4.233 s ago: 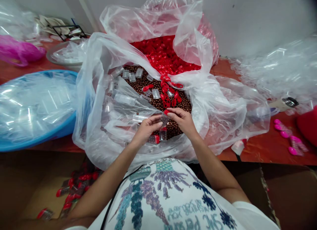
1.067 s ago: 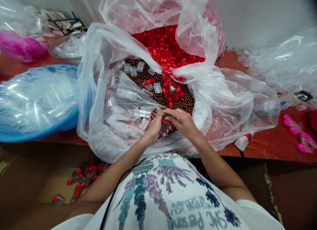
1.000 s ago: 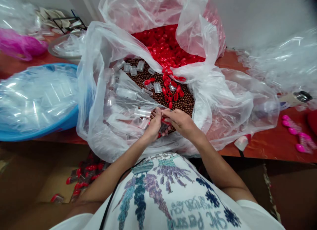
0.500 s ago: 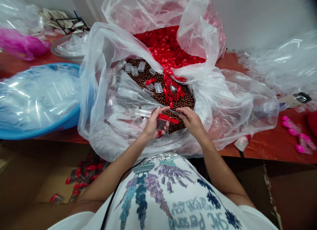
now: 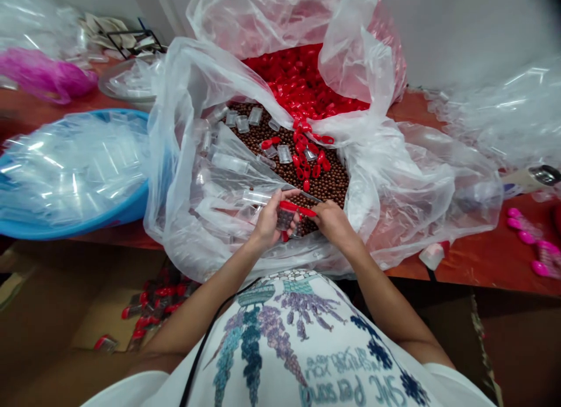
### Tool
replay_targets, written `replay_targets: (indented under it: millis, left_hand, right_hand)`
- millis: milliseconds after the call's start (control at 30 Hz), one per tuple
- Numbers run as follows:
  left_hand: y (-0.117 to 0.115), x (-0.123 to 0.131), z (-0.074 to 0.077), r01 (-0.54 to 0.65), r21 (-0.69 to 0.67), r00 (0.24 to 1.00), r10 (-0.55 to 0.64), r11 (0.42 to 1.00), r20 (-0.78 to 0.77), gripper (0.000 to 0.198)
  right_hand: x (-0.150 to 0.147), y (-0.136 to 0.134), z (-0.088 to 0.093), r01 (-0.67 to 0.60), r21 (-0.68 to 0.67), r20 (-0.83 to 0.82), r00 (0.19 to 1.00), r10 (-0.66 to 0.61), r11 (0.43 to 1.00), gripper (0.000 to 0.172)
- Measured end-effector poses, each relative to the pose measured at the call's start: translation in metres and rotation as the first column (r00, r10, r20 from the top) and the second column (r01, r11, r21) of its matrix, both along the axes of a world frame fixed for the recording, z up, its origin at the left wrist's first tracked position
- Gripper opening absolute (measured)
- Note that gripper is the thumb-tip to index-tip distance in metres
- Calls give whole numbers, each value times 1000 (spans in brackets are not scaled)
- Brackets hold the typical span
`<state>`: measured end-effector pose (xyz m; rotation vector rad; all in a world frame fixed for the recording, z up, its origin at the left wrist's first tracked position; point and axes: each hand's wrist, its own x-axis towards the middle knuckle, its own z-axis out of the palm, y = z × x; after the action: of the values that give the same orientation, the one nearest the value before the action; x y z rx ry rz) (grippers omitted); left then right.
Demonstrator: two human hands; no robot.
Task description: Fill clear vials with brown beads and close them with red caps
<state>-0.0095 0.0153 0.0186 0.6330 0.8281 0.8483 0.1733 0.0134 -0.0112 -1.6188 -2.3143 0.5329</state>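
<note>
My left hand (image 5: 268, 221) is wrapped round a small clear container (image 5: 284, 220) with dark brown beads inside. A long red cap (image 5: 294, 207) lies across its top, and the cap's end reaches to the fingertips of my right hand (image 5: 333, 221). Those fingers are closed on that end. Another bit of red shows below my left palm, mostly hidden. Under both hands is a clear plastic bag (image 5: 175, 162) holding brown beads (image 5: 333, 182). Loose red caps (image 5: 302, 156) and several clear empty containers (image 5: 255, 116) lie on the beads.
A heap of red caps (image 5: 298, 80) fills a bag behind. To the left stands a blue basin (image 5: 109, 211) of clear plastic pieces. Filled red-capped containers (image 5: 149, 308) lie in a cardboard box below. Pink-ended items (image 5: 526, 236) and a cup (image 5: 526, 179) are at the right.
My right hand has moved slightly down and in, from a thin clear edge above the red cap to the cap's end. My left hand keeps its hold. The view has shifted slightly.
</note>
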Motion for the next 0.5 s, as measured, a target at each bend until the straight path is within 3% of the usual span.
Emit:
replay_targets:
  millis: [67, 133, 200, 233, 300, 400, 500]
  left_hand:
    - [-1, 1, 0, 15, 6, 1000, -15, 1000, -20, 60]
    - [-3, 4, -2, 36, 14, 999, -35, 999, -38, 62]
    - [-4, 9, -6, 62, 25, 997, -60, 998, -53, 64]
    - [-4, 11, -7, 73, 32, 996, -71, 997, -62, 64]
    - [-5, 14, -10, 83, 43, 993, -79, 996, -89, 66]
    - [-7, 16, -11, 71, 47, 988, -63, 996, -139, 69]
    - [-8, 16, -7, 53, 58, 986, -43, 997, -162, 68]
  right_hand:
    - [-1, -1, 5, 156, -18, -297, 942, -154, 988, 18]
    - [-5, -2, 13, 236, -119, -582, 770, -260, 964, 22]
    - [-12, -4, 23, 170, -209, -736, 621, -269, 963, 22]
    - [-15, -5, 27, 126, -219, -766, 592, -250, 968, 20]
    - [-22, -8, 33, 83, -168, -762, 622, -183, 982, 15]
    - [-26, -10, 39, 34, 20, -658, 753, -13, 999, 14]
    - [-22, -11, 46, -93, 168, -522, 836, 169, 981, 19]
